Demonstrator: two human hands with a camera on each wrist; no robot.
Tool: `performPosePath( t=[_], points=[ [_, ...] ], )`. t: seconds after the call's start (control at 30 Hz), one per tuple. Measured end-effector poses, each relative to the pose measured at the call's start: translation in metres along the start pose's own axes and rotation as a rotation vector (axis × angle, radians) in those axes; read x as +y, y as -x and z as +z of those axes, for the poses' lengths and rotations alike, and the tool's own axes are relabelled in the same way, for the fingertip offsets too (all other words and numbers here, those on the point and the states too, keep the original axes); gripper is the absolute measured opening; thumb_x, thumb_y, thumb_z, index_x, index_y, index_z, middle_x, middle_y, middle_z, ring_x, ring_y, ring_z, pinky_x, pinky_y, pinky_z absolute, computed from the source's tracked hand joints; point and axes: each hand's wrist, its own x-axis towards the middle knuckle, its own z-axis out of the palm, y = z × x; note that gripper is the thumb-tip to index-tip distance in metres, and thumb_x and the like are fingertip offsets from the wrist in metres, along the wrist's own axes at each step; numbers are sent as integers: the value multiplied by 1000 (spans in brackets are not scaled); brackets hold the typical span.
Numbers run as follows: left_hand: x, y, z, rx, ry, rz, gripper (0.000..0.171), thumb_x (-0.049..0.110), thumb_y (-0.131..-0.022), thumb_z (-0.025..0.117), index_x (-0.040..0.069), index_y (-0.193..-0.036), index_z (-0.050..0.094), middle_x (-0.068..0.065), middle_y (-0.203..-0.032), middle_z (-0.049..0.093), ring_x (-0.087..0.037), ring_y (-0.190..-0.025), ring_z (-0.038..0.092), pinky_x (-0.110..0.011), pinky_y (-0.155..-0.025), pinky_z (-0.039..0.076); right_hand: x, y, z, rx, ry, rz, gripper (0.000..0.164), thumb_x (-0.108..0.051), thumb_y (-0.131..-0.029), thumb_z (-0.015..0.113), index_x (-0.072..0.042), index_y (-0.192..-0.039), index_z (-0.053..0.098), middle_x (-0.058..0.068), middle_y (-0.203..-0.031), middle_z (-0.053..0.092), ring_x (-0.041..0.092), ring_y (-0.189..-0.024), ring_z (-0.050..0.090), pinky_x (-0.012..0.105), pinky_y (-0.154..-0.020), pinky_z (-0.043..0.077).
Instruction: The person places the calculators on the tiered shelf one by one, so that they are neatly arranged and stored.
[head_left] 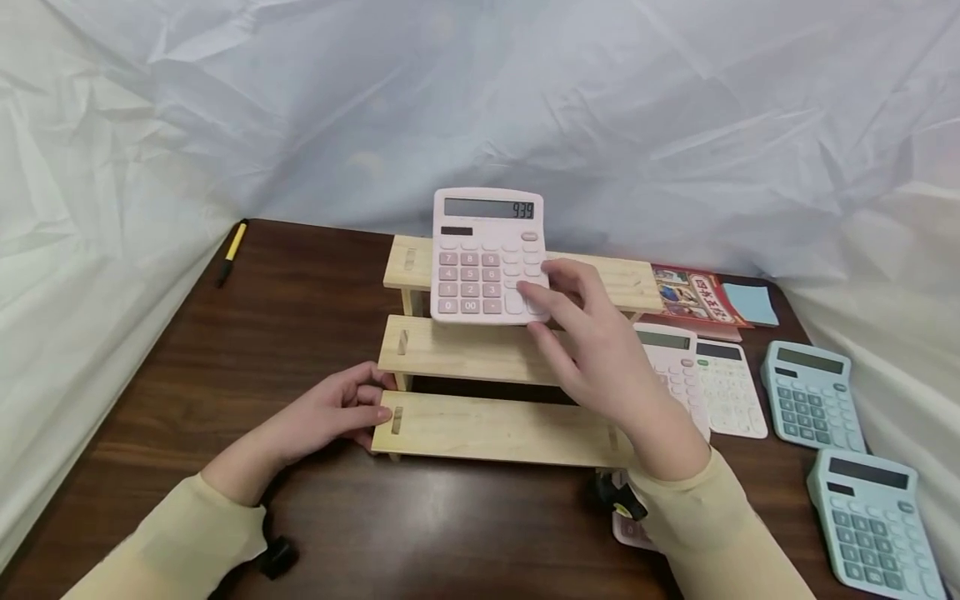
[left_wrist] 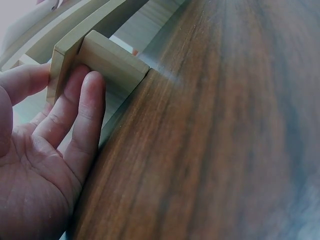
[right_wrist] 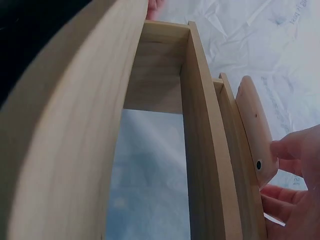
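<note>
On the top step of a three-tier wooden stand (head_left: 495,429) sits a pink calculator (head_left: 468,242), its display reading 939. My right hand (head_left: 600,350) grips that calculator by its lower right edge, one fingertip over the keys. From the right wrist view, the fingers meet the calculator's side (right_wrist: 255,130) close by the top board. My left hand (head_left: 341,412) holds the left end of the lowest step, thumb on the board. Seen from the left wrist, the other fingertips (left_wrist: 92,82) lie against the wooden support (left_wrist: 112,60) under it.
Right of the stand lie another pink calculator (head_left: 671,367), a white calculator (head_left: 731,392) and two blue ones, one farther back (head_left: 813,396), one nearer (head_left: 873,521). A red booklet (head_left: 697,296) and blue paper (head_left: 752,303) are behind. A yellow-black pen (head_left: 234,250) lies far left.
</note>
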Motion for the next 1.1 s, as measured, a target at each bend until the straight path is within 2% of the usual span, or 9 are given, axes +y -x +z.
performPosePath(
  t=[0.2, 0.37, 0.6, 0.83, 1.1],
  points=[
    [2, -1, 0, -4, -3, -10, 40, 11, -96, 62, -3, -125, 38, -25, -109, 64, -36, -89, 66, -53, -68, 56, -2, -1, 4, 62, 5, -28, 35, -18, -91, 65, -6, -124, 59, 10, -135, 51, 23, -113, 57, 40, -87, 51],
    [4, -1, -2, 13, -12, -15, 42, 13, -95, 63, -2, -126, 39, -24, -108, 65, -36, -88, 66, -52, -67, 56, -4, -4, 8, 86, -5, -27, 28, -16, -91, 65, -5, -116, 60, 7, -137, 52, 22, -117, 56, 40, -90, 50],
    [4, 0, -3, 12, -19, -15, 42, 12, -96, 62, -2, -126, 38, -24, -109, 64, -36, -88, 67, -52, -68, 56, -6, -7, 15, 110, -15, -44, 28, -16, -92, 65, -6, -118, 61, 9, -137, 52, 23, -120, 54, 38, -98, 45],
    [2, -1, -4, -13, -12, 9, 39, 9, -97, 60, -4, -125, 37, -26, -109, 63, -37, -90, 66, -52, -69, 56, -7, -9, 19, 126, -4, -41, 28, -18, -93, 64, -7, -118, 61, 9, -137, 52, 25, -121, 53, 42, -97, 45],
    [0, -3, 0, -6, -12, 16, 39, 10, -96, 61, -3, -124, 37, -25, -109, 64, -37, -89, 66, -52, -67, 56, -6, -11, 21, 142, 8, -38, 27, -16, -93, 64, -6, -118, 61, 9, -139, 52, 25, -124, 51, 43, -100, 41]
  ],
)
